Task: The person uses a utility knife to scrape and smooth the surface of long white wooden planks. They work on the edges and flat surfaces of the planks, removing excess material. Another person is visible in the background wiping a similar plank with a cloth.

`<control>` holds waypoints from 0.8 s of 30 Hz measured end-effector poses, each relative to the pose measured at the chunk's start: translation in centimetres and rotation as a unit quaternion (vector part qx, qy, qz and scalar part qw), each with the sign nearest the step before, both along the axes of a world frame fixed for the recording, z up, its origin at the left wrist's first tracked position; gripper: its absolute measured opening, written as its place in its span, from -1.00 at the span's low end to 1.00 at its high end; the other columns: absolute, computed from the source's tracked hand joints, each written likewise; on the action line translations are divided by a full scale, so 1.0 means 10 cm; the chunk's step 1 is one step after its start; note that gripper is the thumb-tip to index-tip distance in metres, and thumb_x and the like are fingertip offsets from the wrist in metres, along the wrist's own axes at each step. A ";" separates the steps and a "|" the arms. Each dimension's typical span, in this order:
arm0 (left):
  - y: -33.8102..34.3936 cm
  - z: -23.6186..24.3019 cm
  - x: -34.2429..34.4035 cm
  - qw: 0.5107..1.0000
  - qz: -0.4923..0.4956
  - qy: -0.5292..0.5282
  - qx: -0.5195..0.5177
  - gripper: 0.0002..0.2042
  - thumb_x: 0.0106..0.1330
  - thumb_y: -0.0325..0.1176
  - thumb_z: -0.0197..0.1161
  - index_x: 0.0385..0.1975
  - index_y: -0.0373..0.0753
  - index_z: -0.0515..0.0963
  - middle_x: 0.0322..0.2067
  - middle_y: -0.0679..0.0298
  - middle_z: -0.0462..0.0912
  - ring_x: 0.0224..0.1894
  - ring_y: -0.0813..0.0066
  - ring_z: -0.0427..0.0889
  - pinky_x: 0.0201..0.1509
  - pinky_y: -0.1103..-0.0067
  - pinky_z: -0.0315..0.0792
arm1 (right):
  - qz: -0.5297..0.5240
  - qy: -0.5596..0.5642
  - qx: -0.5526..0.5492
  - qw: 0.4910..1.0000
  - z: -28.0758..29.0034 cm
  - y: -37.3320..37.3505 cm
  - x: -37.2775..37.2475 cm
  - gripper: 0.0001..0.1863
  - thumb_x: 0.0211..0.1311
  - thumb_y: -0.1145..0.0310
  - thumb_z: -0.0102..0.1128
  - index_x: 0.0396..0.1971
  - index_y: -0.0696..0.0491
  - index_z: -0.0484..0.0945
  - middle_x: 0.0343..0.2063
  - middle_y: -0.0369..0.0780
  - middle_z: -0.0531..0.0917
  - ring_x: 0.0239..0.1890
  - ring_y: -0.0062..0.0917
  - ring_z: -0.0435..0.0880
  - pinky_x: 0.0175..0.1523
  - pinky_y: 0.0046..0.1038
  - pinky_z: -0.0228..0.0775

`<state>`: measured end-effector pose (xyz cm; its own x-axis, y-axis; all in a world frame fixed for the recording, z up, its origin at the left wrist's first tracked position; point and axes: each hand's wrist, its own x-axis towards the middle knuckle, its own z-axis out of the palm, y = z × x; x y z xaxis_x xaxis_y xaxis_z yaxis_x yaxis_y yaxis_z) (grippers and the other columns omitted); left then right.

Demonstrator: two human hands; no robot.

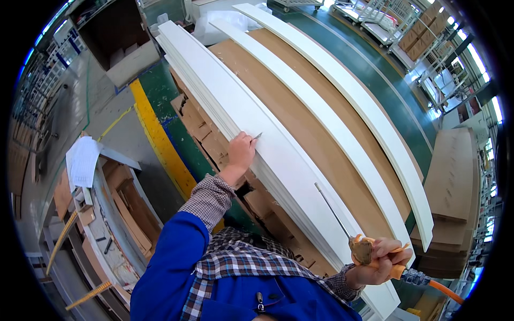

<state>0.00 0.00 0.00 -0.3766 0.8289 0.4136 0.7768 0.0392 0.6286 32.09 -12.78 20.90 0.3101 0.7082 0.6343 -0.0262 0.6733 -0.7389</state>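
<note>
My left hand (242,152) is closed on a small thin blade (258,136), whose grey tip sticks out past the fingers. It rests on the near edge of a long white board (292,160), which lies on top of other white strips. At the lower right, my right hand (381,261) grips an air blow gun (360,249) with a long thin metal nozzle and an orange hose (446,292). The nozzle points up and left over the same board. Two more white boards, a middle one (326,116) and a far one (353,72), lie beyond it on brown cardboard (278,99).
Stacked cardboard (203,128) shows below the boards' near side. To the left stands a worn bench (115,251) with papers (82,160) on it. An open box cabinet (128,59) is at the far left; brown sheets (452,176) are piled at the right, with wheeled racks (396,32) behind.
</note>
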 end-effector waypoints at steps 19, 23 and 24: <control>0.54 -0.01 -1.32 0.995 -0.034 -0.099 0.000 -0.87 0.12 -0.34 0.20 -0.56 -0.25 0.59 -0.52 0.19 0.49 -0.46 0.21 0.50 -0.39 0.40 0.37 | 0.077 0.023 -0.016 0.997 0.04 0.89 -1.60 -0.79 -0.11 0.57 -0.12 -0.52 -0.02 0.09 -0.74 -0.22 0.39 -0.71 -0.60 0.31 -0.46 -0.53 0.33; 0.39 0.01 -1.16 0.968 -0.205 -0.131 -0.056 -0.88 0.13 -0.36 0.21 -0.49 -0.26 0.60 -0.56 0.21 0.48 -0.51 0.21 0.47 -0.43 0.39 0.35 | 0.244 0.068 -0.144 0.957 0.01 1.21 -1.99 -0.73 -0.24 0.68 -0.09 -0.54 0.03 0.11 -0.79 -0.16 0.40 -0.74 -0.48 0.32 -0.52 -0.45 0.31; 0.37 -0.03 -1.12 0.964 -0.220 -0.134 -0.070 -0.89 0.13 -0.37 0.21 -0.50 -0.26 0.61 -0.56 0.22 0.49 -0.50 0.21 0.46 -0.43 0.39 0.35 | 0.259 0.058 -0.150 0.952 0.06 1.29 -2.02 -0.72 -0.26 0.68 -0.09 -0.54 0.03 0.12 -0.78 -0.14 0.41 -0.75 -0.48 0.33 -0.52 -0.44 0.31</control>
<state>-11.22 3.72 -0.32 -0.0546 0.9732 0.2234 0.5473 -0.1580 0.8219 11.93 0.12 21.50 -0.0743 0.9292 0.3621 -0.3915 0.3068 -0.8675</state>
